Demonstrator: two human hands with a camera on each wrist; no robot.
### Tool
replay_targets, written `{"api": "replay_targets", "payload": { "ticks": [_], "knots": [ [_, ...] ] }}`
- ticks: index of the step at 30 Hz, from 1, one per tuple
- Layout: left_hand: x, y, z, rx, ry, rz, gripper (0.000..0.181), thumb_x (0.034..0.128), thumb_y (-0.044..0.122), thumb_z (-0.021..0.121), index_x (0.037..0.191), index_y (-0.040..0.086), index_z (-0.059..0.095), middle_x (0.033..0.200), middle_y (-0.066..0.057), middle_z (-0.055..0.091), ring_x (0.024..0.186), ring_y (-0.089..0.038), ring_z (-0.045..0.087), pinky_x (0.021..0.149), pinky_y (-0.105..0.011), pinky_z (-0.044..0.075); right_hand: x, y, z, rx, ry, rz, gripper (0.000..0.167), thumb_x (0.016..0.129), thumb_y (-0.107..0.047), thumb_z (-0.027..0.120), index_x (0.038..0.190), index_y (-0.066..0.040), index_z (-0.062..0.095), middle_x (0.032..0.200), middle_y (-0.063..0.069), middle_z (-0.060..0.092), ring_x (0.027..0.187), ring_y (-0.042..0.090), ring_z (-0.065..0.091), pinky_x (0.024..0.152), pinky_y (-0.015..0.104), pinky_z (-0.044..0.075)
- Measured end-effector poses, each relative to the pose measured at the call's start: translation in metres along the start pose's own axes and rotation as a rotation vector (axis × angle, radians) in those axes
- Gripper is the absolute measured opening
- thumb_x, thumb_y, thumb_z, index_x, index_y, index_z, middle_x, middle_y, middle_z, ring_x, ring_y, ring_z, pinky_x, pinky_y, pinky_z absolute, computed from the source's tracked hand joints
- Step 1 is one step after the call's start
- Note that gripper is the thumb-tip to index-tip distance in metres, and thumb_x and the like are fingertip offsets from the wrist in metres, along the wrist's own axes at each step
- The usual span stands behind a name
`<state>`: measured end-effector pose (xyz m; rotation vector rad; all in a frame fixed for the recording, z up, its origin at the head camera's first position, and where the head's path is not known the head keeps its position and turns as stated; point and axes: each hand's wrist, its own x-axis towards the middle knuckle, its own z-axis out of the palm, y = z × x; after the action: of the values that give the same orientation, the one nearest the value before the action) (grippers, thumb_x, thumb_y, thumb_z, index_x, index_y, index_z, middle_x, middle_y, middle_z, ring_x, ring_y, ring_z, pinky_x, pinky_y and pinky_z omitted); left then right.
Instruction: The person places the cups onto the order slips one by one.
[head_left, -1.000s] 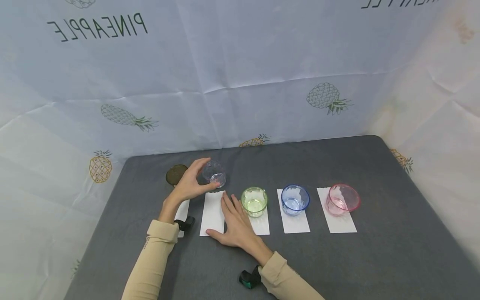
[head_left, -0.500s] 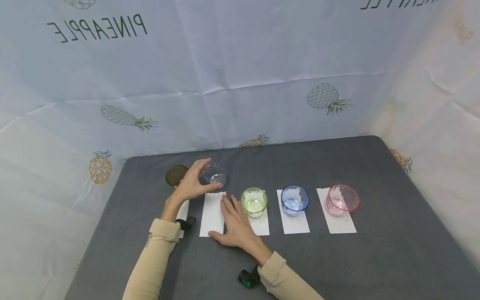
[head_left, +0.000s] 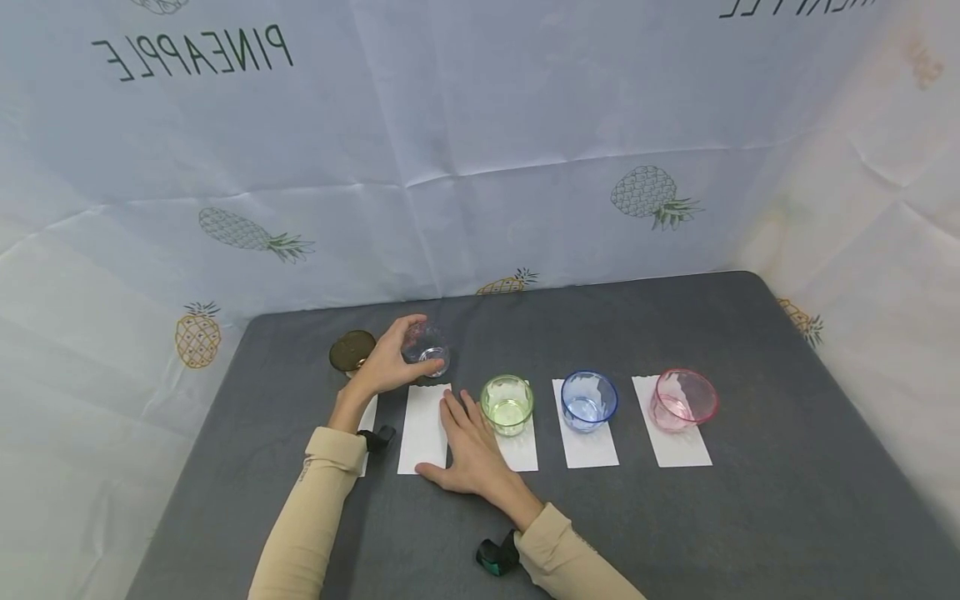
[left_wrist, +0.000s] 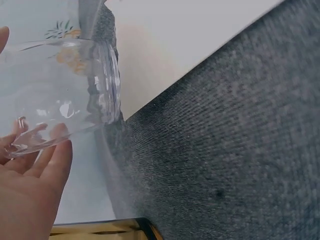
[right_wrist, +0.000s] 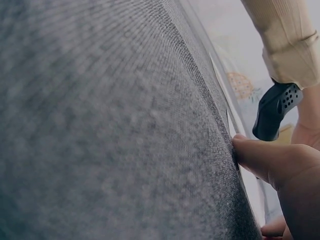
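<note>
My left hand (head_left: pixel 392 365) grips a clear glass cup (head_left: pixel 427 343) between thumb and fingers, behind the white paper strips. Close up in the left wrist view, the same clear cup (left_wrist: pixel 65 95) has fingers (left_wrist: pixel 57 160) curled against its side; I cannot tell whether it touches the table. My right hand (head_left: pixel 474 454) lies with fingers spread at the right edge of a bare white paper strip (head_left: pixel 423 429). In the right wrist view its thumb (right_wrist: pixel 260 157) touches the strip's near end. The green-tinted glass cup (head_left: pixel 508 406) stands just beside the right fingertips.
To the right, a blue glass cup (head_left: pixel 589 402) and a pink glass cup (head_left: pixel 684 402) stand on paper strips. A dark amber glass cup (head_left: pixel 352 351) stands left of the left hand, partly hidden. Another strip (head_left: pixel 367 427) lies under the left wrist. Patterned cloth (head_left: pixel 450 225) hangs behind the grey table (head_left: pixel 787 500).
The left forearm has shifted slightly right, while the hand keeps its grip on the clear cup in nearly the same spot. The right hand has hardly moved.
</note>
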<state>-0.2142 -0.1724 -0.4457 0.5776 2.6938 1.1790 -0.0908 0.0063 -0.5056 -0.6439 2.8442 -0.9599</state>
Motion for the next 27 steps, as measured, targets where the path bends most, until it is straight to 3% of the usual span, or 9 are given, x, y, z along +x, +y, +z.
{"api": "replay_targets", "payload": {
  "ticks": [6,11,27],
  "knots": [
    [-0.001,-0.003,0.001,0.015,0.051,0.027,0.081,0.088,0.026,0.08,0.153,-0.001,0.039,0.147,-0.024,0.048,0.136,-0.043,0.051,0.115,-0.055,0.045,0.001,0.001,0.002,0.001,0.005,-0.007,0.1,0.084,-0.051,0.079,0.154,0.006,0.038,0.166,0.018,0.032,0.157,0.041,0.022,0.123,0.06,0.03],
    [-0.007,0.003,0.0,0.007,0.074,0.063,0.079,0.0875,0.025,0.081,0.152,0.0,0.041,0.147,-0.023,0.049,0.135,-0.044,0.053,0.113,-0.056,0.046,0.001,0.002,0.003,0.007,0.001,-0.007,0.1,0.084,-0.051,0.079,0.155,0.005,0.037,0.167,0.018,0.032,0.158,0.041,0.022,0.123,0.061,0.03],
    [-0.029,0.034,-0.014,-0.002,0.012,0.158,0.077,0.0859,0.026,0.082,0.152,0.01,0.046,0.148,-0.018,0.052,0.134,-0.042,0.055,0.111,-0.06,0.046,0.0,0.0,-0.002,0.04,-0.016,-0.008,0.099,0.084,-0.049,0.08,0.154,0.006,0.037,0.167,0.019,0.031,0.158,0.042,0.02,0.125,0.061,0.026]
  ]
}}
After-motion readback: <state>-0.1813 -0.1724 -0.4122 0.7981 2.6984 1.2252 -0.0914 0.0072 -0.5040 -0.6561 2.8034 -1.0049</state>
